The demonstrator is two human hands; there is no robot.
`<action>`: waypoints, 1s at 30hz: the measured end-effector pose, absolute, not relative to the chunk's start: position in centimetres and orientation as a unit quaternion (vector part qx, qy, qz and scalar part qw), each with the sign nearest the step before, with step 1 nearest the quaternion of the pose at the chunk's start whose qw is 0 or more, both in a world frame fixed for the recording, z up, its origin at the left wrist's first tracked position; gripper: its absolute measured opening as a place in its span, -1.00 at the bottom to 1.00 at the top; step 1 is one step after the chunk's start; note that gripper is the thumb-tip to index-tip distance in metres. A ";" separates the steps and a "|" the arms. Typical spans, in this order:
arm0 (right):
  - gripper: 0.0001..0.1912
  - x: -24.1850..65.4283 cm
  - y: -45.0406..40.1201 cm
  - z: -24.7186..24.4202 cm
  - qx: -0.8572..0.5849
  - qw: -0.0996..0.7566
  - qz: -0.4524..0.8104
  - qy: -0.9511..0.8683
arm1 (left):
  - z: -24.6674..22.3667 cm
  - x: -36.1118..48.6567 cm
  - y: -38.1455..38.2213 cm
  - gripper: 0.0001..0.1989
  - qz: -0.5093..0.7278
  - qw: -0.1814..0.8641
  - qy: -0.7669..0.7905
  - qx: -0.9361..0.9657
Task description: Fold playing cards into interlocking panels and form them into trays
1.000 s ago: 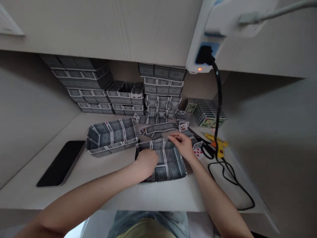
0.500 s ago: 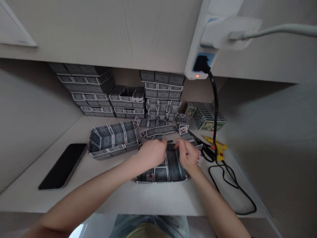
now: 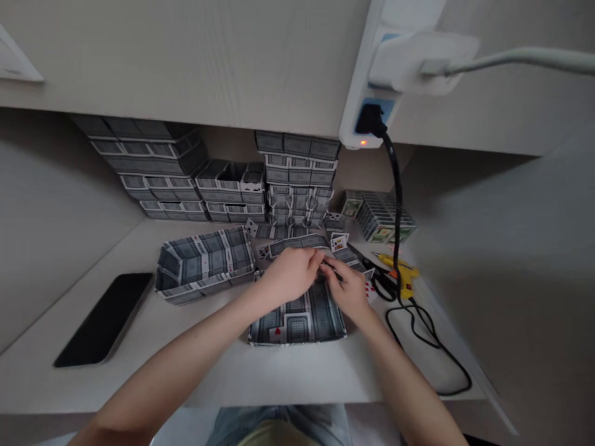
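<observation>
My left hand [image 3: 292, 272] and my right hand [image 3: 346, 286] meet over a flat panel of joined playing cards [image 3: 297, 325], patterned grey with a red heart showing near its front left. Fingertips of both hands pinch a small dark piece [image 3: 333, 269] that looks like a folded playing card; the fingers hide most of it. Left of the panel stands an open box made of playing cards [image 3: 204, 263], tilted slightly in view. Behind my hands lies a curved strip of cards [image 3: 295, 243], partly covered by the left hand.
Stacked card-built blocks [image 3: 302, 167] line the back under the shelf. A black phone [image 3: 106, 319] lies at left. At right are black scissors [image 3: 385, 285], a yellow glue gun [image 3: 404, 275] with a looping black cord, and packed card decks [image 3: 383, 217]. A power strip [image 3: 367, 118] hangs above.
The fingertips have drawn closer together, and the right hand has turned inward around the small piece. The whole view has shifted slightly, so things appear a little farther left.
</observation>
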State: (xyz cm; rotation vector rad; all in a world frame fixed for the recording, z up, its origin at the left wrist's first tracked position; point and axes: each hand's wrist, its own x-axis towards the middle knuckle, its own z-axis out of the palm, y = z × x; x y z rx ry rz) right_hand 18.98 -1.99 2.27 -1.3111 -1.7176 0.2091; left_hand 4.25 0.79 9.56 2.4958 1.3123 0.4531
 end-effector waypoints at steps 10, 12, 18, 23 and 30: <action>-0.81 22.7 -0.1 2.2 -0.553 0.503 0.187 -0.638 | 6.7 2.6 3.3 -0.67 0.110 0.111 0.419 0.895; -0.82 23.0 0.0 2.1 -0.548 0.495 0.206 -0.641 | 5.8 2.6 3.5 -0.75 0.083 0.134 0.430 0.889; -0.82 23.4 0.0 2.0 -0.548 0.478 0.244 -0.642 | 4.4 2.7 3.8 -0.78 0.129 0.157 0.431 0.879; -0.83 23.0 0.0 1.8 -0.539 0.454 0.263 -0.659 | 4.1 2.6 4.0 -0.77 0.142 0.168 0.423 0.879; -0.81 23.8 0.2 1.8 -0.546 0.448 0.250 -0.663 | 4.2 2.6 3.9 -0.76 0.132 0.180 0.427 0.876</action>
